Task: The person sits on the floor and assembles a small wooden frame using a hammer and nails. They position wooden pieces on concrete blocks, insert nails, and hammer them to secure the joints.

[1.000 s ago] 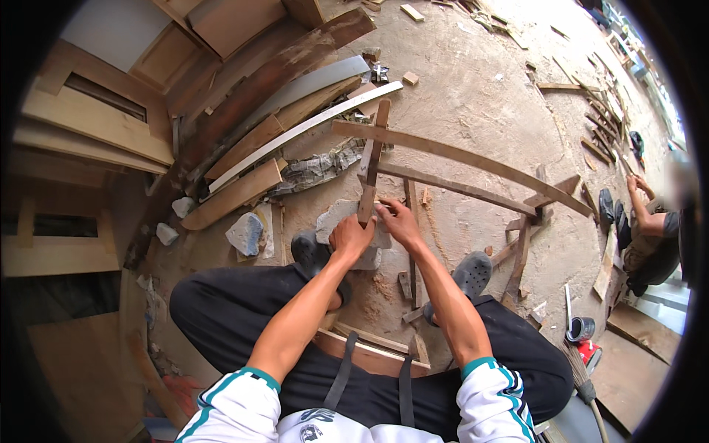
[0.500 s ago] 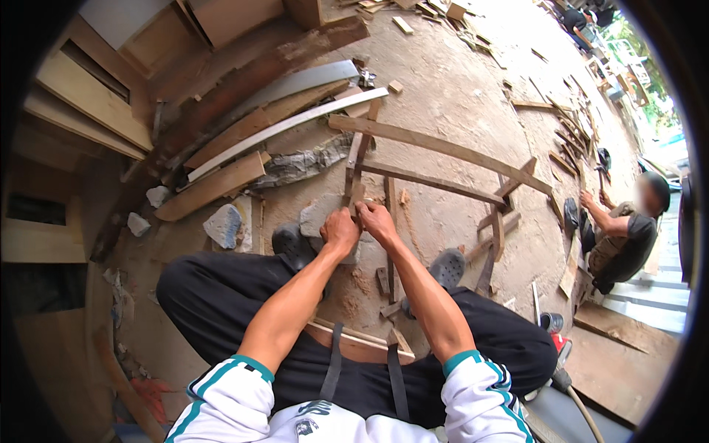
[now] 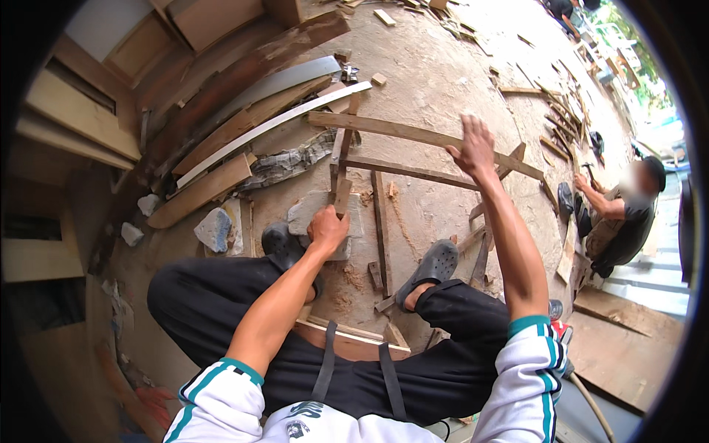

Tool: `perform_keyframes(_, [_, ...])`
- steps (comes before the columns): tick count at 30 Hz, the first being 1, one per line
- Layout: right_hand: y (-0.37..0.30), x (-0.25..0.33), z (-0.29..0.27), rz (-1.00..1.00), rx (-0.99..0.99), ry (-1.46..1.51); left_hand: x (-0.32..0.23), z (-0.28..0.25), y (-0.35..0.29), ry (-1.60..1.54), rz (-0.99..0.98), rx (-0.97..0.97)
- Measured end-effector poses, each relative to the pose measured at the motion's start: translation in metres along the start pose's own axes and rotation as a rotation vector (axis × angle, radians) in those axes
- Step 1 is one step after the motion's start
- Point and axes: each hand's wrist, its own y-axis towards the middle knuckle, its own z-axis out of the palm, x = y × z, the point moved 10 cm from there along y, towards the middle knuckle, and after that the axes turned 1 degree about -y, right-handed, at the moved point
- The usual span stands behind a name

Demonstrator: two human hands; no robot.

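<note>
Closed around the near end of a short wooden piece [image 3: 343, 198], my left hand [image 3: 327, 227] is just above a pale stone block [image 3: 354, 221]. That piece meets the left side of a wooden frame, whose long far rail [image 3: 391, 128] and second rail [image 3: 413, 171] run off to the right. My right hand [image 3: 476, 148] is open, fingers stretched out and thumb apart, over the far rail near its right part. I cannot tell whether it touches the rail. A loose wooden strip [image 3: 380, 229] lies on the ground between my feet.
Boards and a white strip [image 3: 273, 133] are stacked at the left, near broken stone chunks [image 3: 214, 229]. Scrap wood [image 3: 565, 125] lies at the far right. A crouching co-worker [image 3: 620, 214] is at the right. A wooden box [image 3: 354, 341] stands below me.
My right hand has left the short wooden piece and swung right and away, opening over the far rail. My left hand still grips the piece. My right knee has shifted inward.
</note>
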Motion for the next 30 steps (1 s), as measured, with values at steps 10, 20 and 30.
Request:
perform_keyframes(10, [0.003,0.023,0.051,-0.096,0.31,0.419,0.009,0.003,-0.005,-0.032,0.004,-0.022])
perform_keyframes(20, [-0.053,0.018,0.004,-0.079,0.111,0.391,0.002,0.005,-0.003,0.1,0.107,-0.089])
perform_keyframes(30, [-0.061,0.02,0.003,-0.004,0.1,0.335,0.007,0.008,-0.004,0.172,0.026,-0.019])
